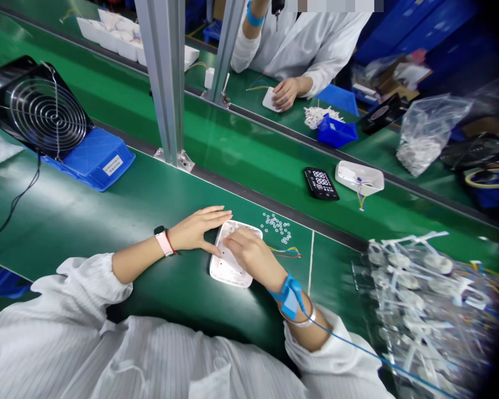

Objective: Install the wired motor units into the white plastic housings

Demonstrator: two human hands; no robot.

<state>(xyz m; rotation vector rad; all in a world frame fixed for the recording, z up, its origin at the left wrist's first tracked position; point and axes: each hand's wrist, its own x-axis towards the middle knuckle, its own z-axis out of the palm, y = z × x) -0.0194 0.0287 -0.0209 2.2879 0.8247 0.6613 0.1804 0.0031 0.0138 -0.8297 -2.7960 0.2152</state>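
Note:
A white plastic casing (232,275) with its inner side up lies on the green bench in front of me. My left hand (199,228) rests at its left edge, thumb and fingers spread apart. Over the casing, my right hand (249,252) has its fingers drawn together in a pinch; what they hold, if anything, is hidden. Thin coloured wires (286,252) come out on the right side of the casing. Several small white rings (276,226) lie scattered just beyond it. A blue wrist strap (289,293) with a cord is on my right wrist.
A metal post (162,83) rises behind the bench edge. Left stands a black fan (50,113) on a blue bin (103,158). Bagged parts (419,310) are piled right. A display panel (321,183) and white shell (360,177) sit on the belt. A co-worker's hand (286,93) is opposite.

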